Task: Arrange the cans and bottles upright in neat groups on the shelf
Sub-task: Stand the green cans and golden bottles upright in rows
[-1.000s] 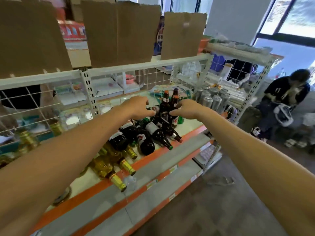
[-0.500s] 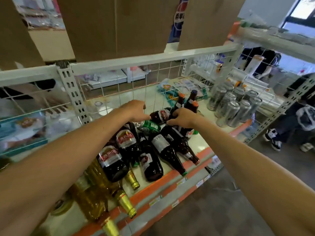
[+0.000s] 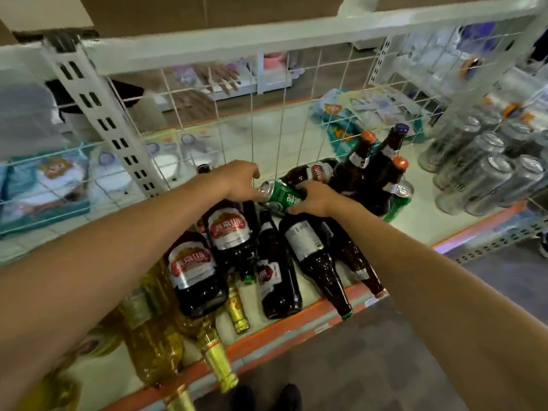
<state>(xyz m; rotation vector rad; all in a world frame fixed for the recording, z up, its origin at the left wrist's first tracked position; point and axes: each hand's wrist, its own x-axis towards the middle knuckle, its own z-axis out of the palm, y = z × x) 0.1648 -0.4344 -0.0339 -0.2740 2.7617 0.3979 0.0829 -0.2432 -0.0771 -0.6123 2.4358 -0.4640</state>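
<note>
Cans and bottles are only partly sorted on the shelf (image 3: 299, 317), a pale board with an orange front edge. Far left, golden bottles (image 3: 154, 345) lie on their sides, necks toward that edge. Beside them, a heap of dark bottles (image 3: 275, 271) also lies flat, some with red and silver labels, touching and overlapping.

Above the heap, the left hand (image 3: 240, 179) reaches in with bent fingers at the lid end of a green can (image 3: 281, 192). Whether its grip truly clasps the can cannot be told. The can lies tilted on top of the heap, between both hands. The right hand (image 3: 314, 198) has its grip closed round the can's body.

Just right of it, three brown bottles (image 3: 370, 170) stand upright together. A second green can (image 3: 398, 203) appears to stand at their foot. Far right, silver cans (image 3: 480, 173) stand upright in a tidy block.

Judging by this view, two groups look finished. The held can and all the lying bottles remain to be stood up and grouped, which is most of the work.
</note>
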